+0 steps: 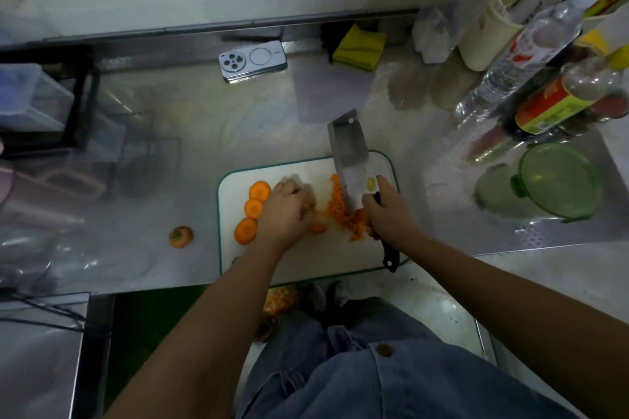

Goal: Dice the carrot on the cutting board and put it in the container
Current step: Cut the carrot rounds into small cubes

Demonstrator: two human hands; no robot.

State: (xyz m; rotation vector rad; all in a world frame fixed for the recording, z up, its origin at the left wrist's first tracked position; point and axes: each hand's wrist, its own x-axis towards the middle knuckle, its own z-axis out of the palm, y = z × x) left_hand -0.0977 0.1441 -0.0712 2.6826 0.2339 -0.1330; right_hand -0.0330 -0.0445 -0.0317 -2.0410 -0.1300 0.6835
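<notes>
A white cutting board (272,258) with a teal rim lies on the steel counter. Three round carrot slices (253,207) lie along its left side. A heap of diced carrot (343,211) sits in the middle. My left hand (286,211) rests on the board with curled fingers over carrot pieces; what the fingertips hold is hidden. My right hand (388,211) grips the black handle of a cleaver (350,160), whose blade stands next to the diced heap. A green round container (558,180) stands to the right of the board.
A carrot end (181,237) lies on the counter left of the board. A phone (253,60) and a yellow cloth (359,48) sit at the back. Bottles (531,54) crowd the back right. A black rack (51,105) stands at the left.
</notes>
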